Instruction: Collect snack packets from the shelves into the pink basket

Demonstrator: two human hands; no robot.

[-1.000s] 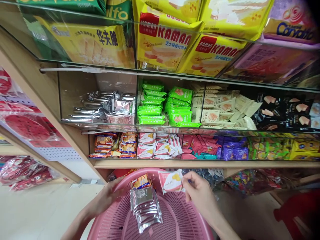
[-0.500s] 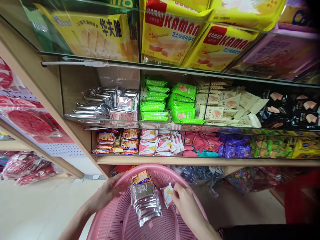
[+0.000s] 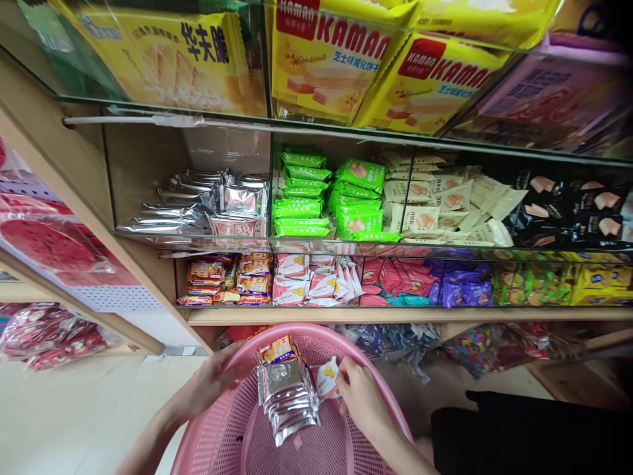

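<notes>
My left hand point(image 3: 215, 382) straddles the left rim of a round pink plastic basket point(image 3: 393, 402) and grips it. Thumb and fingers lie on either side of that rim. Inside, my right hand point(image 3: 359, 392) pinches the edge of a small white and pink snack packet point(image 3: 326, 379) with yellow pictures on it. That packet lies against the right side of a stack of silver foil packets point(image 3: 289, 399). Behind the stack, at the basket's far side, are orange and blue snack packets point(image 3: 277, 349).
Beyond the basket, a wooden shelf edge point(image 3: 395, 315) fronts compartments of small packets. Green packets point(image 3: 304, 198) and silver ones point(image 3: 188, 204) fill the glass-fronted row above. Large yellow wafer bags point(image 3: 326, 72) stand higher. Bagged goods point(image 3: 499, 343) lie below; dark cloth point(image 3: 534, 429) is at right.
My right hand has moved the white and pink packet slightly left, up against the silver stack. The packet's printed front shows more fully. Dark cloth has come into view at lower right.
</notes>
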